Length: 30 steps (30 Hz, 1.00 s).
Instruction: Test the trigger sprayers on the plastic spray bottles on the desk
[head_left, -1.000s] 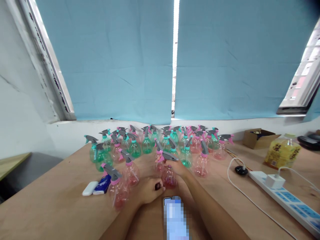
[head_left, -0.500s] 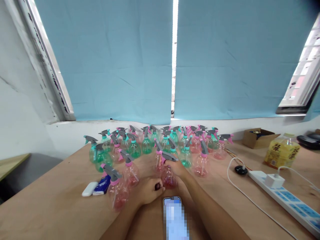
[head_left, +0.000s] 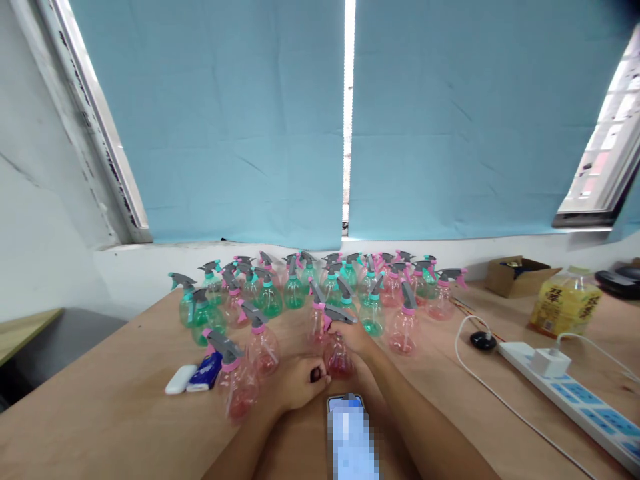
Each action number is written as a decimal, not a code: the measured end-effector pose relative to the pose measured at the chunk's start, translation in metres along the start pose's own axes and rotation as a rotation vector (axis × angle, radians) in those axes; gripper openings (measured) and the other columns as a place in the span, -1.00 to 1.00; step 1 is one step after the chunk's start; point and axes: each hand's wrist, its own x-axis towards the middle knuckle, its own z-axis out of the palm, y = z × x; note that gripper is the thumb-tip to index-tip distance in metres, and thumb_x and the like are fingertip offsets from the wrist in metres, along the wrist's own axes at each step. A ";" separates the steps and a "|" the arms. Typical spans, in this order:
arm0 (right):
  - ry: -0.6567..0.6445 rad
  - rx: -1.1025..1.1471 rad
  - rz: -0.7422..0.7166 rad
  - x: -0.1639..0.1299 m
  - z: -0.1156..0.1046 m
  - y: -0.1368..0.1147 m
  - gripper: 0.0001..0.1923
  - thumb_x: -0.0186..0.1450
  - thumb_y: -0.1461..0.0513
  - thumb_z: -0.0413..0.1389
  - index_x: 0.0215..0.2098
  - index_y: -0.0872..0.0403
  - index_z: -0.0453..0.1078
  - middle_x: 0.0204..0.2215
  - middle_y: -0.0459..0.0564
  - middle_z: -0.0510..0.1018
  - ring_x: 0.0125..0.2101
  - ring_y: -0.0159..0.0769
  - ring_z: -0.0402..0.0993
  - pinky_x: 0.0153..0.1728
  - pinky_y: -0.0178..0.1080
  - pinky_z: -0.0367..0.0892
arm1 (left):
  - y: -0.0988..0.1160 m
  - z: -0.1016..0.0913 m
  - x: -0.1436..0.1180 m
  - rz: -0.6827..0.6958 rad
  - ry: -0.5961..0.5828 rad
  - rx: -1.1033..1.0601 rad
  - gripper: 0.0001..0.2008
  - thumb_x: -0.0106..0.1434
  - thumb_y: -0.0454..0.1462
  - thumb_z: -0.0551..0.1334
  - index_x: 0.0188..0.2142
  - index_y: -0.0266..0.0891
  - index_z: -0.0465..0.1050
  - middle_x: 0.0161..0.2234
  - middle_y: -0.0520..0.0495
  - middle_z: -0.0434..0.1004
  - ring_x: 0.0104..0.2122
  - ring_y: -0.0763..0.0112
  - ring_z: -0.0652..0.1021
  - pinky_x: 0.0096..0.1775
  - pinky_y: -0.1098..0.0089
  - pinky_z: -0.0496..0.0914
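My right hand (head_left: 353, 335) is wrapped round the neck of a pink spray bottle (head_left: 339, 362) with a grey and pink trigger head. The bottle stands upright on the table. Just left of its base, my left hand (head_left: 303, 383) rests curled into a loose fist; the inside of the fist is dark, and I cannot tell whether it holds anything. A phone (head_left: 350, 433) with a blurred screen lies below both hands. Two pink spray bottles, one nearer (head_left: 239, 390) and one farther (head_left: 263, 348), stand to the left of my left hand.
Several green and pink spray bottles (head_left: 294, 291) line the back of the wooden table. At left lie a white case (head_left: 181, 379) and a blue packet (head_left: 205, 372). On the right are a power strip (head_left: 575, 393), a black puck (head_left: 483, 341), a yellow-labelled jug (head_left: 565, 303) and a cardboard box (head_left: 517, 277).
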 end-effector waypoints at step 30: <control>0.313 -0.257 -0.473 -0.015 0.030 -0.059 -0.66 0.40 0.02 0.01 -0.38 0.07 0.40 -0.49 -0.08 0.42 -0.43 -0.32 0.35 -0.36 -0.28 0.26 | -0.005 0.002 0.002 -0.053 -0.048 0.034 -0.63 0.36 0.02 0.08 -0.33 -0.17 0.47 -0.37 -0.02 0.57 -0.38 0.33 0.49 -0.34 0.38 0.22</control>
